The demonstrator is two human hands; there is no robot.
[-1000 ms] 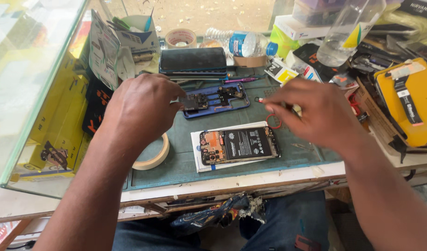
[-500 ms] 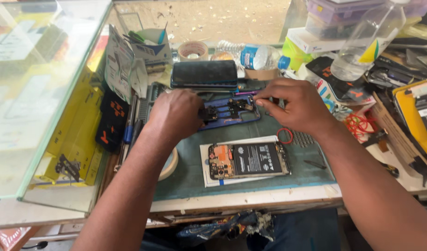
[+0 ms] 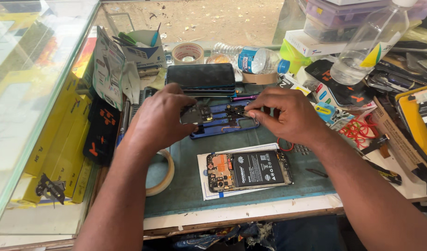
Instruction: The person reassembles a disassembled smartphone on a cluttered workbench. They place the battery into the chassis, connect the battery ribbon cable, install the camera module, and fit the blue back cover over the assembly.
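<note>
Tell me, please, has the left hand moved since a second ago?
Yes. The left hand has gone away from the tape roll toward the blue frame, and now touches its left end.

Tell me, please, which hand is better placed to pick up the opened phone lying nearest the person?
Probably the right hand: it sits almost directly above the opened phone, with bare mat between. The left hand is farther left, fingertips on the blue frame.

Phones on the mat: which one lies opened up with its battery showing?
The opened phone nearest the person, lying on white paper with its black battery and circuit board exposed. The black phone beyond the hands is closed; the blue frame is under the hands.
</note>
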